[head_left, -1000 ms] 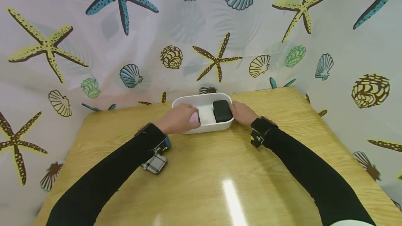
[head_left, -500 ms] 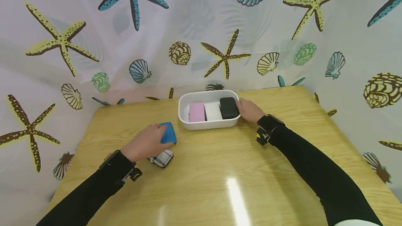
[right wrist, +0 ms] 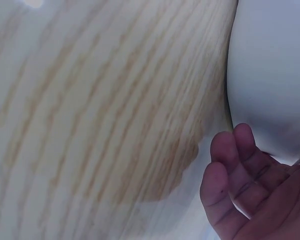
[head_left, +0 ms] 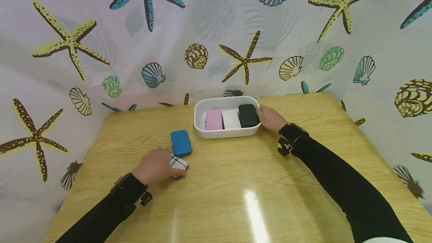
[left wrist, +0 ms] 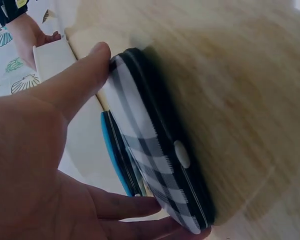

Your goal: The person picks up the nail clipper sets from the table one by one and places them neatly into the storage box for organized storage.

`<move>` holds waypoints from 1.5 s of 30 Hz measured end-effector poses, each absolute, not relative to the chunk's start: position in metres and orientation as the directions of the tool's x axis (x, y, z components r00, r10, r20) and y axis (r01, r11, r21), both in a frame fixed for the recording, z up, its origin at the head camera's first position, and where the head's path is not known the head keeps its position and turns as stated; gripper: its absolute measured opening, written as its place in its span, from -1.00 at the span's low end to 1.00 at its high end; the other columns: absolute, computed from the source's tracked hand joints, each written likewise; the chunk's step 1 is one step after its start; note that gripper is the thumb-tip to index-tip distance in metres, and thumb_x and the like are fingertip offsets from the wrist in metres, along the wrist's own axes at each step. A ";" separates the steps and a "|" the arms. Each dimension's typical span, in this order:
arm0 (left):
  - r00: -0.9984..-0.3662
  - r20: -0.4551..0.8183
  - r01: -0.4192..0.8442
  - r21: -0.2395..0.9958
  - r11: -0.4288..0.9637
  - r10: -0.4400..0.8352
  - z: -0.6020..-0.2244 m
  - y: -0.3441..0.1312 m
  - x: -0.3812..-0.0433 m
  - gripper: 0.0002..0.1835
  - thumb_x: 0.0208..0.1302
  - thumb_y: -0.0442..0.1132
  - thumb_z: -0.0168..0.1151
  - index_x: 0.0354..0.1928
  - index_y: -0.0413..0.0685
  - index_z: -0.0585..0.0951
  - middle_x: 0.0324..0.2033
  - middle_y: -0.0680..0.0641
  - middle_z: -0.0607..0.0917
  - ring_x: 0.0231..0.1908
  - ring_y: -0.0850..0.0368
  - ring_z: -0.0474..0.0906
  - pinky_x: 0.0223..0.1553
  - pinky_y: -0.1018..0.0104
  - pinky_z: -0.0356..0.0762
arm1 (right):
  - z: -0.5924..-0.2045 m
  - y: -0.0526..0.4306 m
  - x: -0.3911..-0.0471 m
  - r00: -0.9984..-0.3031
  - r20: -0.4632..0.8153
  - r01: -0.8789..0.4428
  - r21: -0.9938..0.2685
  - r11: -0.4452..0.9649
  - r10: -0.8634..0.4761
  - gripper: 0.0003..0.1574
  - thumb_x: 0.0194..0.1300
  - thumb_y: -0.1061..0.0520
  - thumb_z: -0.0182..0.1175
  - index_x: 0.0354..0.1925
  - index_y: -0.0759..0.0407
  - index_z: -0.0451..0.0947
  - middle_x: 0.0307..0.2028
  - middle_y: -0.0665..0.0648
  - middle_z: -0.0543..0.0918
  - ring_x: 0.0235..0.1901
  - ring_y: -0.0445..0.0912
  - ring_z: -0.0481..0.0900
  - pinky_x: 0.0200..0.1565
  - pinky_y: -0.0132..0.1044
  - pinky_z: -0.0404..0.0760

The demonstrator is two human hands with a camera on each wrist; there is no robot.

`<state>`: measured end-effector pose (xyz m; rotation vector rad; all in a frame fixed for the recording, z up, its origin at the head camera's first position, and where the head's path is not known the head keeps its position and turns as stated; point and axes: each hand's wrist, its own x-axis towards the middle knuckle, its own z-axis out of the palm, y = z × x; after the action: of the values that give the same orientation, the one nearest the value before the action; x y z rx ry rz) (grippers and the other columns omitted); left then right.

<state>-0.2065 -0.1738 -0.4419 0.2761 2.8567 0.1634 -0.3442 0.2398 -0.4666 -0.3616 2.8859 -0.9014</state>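
My left hand (head_left: pixel 154 167) spans a small plaid case (head_left: pixel 179 162) on the table, thumb at one end and fingertips at the other. In the left wrist view the plaid case (left wrist: pixel 140 120) shows a black edge and a pale oval clasp. Just beyond it lies a blue case (head_left: pixel 181 142), untouched. My right hand (head_left: pixel 271 118) holds the right end of a white oblong bin (head_left: pixel 226 134), thumb at the rim; the right wrist view shows its curled fingers (right wrist: pixel 222 150) by the outer wall. Inside the bin stand pink (head_left: pixel 214 119), white (head_left: pixel 231 119) and black (head_left: pixel 248 115) cases.
The wooden table (head_left: pixel 216 186) ends at the back against a hanging cloth (head_left: pixel 168 44) printed with starfish and shells. The cloth also runs along both sides. Some bin floor shows left of the pink case.
My left hand has let go of the pink case in the bin, then moved left and nearer, past the blue case, to the plaid one. My right hand stays on the bin.
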 end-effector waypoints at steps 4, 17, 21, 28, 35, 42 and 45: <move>-0.949 -0.245 0.165 0.152 0.975 0.198 -0.444 -0.170 -0.205 -0.09 -0.09 0.41 0.48 -0.06 -0.33 0.56 -0.37 -0.12 0.54 -0.37 0.01 0.46 -0.43 0.19 0.44 | -0.466 0.242 -0.343 -0.968 -0.020 -0.193 -0.575 0.795 -0.250 -0.34 0.66 -0.03 -0.41 0.28 0.43 0.35 -0.24 0.26 0.54 -0.31 0.07 0.52 -0.09 -0.03 0.44; -0.933 -0.244 0.234 0.141 0.962 0.263 -0.423 -0.170 -0.197 0.02 -0.08 0.22 0.49 0.39 -0.17 0.39 0.15 -0.41 0.39 -0.07 -0.21 0.41 -0.32 0.03 0.47 | -0.468 0.248 -0.343 -0.972 -0.024 -0.177 -0.579 0.796 -0.233 -0.34 0.66 -0.05 -0.40 0.29 0.41 0.35 -0.23 0.25 0.54 -0.27 0.08 0.52 -0.08 -0.03 0.44; -0.933 -0.188 0.277 0.171 0.946 0.307 -0.407 -0.163 -0.202 -0.04 -0.05 0.18 0.50 0.35 -0.15 0.40 0.07 -0.32 0.42 -0.11 -0.14 0.40 -0.35 0.11 0.47 | -0.464 0.249 -0.340 -0.973 -0.018 -0.180 -0.573 0.800 -0.232 -0.35 0.66 -0.03 -0.40 0.28 0.42 0.35 -0.25 0.26 0.53 -0.28 0.08 0.51 -0.10 -0.03 0.44; -0.925 -0.018 0.365 0.228 0.903 0.379 -0.391 -0.135 -0.217 -0.06 -0.17 0.10 0.51 0.27 -0.13 0.36 0.07 -0.23 0.41 -0.03 -0.09 0.37 -0.23 0.09 0.51 | -0.460 0.248 -0.337 -0.976 -0.028 -0.160 -0.576 0.802 -0.215 -0.37 0.65 -0.03 -0.38 0.22 0.40 0.39 -0.31 0.24 0.52 -0.38 0.05 0.51 -0.21 -0.10 0.45; -0.895 0.072 0.436 0.355 0.827 0.441 -0.380 -0.103 -0.241 -0.13 -0.17 0.05 0.54 0.16 -0.12 0.32 0.10 -0.15 0.30 0.02 -0.04 0.28 -0.12 0.13 0.49 | -0.460 0.244 -0.337 -0.977 -0.034 -0.155 -0.572 0.806 -0.211 -0.37 0.65 -0.03 -0.38 0.25 0.39 0.38 -0.27 0.24 0.55 -0.37 0.04 0.52 -0.19 -0.10 0.45; -0.860 0.104 0.477 0.511 0.715 0.499 -0.377 -0.071 -0.270 -0.19 -0.11 -0.08 0.58 0.11 -0.09 0.27 0.00 -0.07 0.32 -0.04 0.03 0.34 -0.11 0.21 0.53 | -0.458 0.239 -0.337 -0.975 -0.014 -0.177 -0.563 0.808 -0.224 -0.37 0.65 0.00 -0.36 0.30 0.42 0.36 -0.16 0.27 0.58 -0.23 0.08 0.53 -0.05 -0.03 0.45; -0.855 0.109 0.474 0.563 0.677 0.508 -0.379 -0.058 -0.283 -0.15 -0.15 -0.10 0.63 0.12 -0.10 0.28 0.00 -0.06 0.37 -0.03 0.03 0.39 -0.07 0.20 0.54 | -0.459 0.238 -0.336 -0.973 -0.016 -0.180 -0.568 0.803 -0.229 -0.37 0.65 0.01 -0.36 0.32 0.42 0.35 -0.16 0.28 0.59 -0.23 0.08 0.54 -0.04 -0.03 0.46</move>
<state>-0.2834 -0.0578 -0.3786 0.8276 2.8246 0.9239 -0.3364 0.2376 -0.4590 -0.3297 2.9030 -0.9008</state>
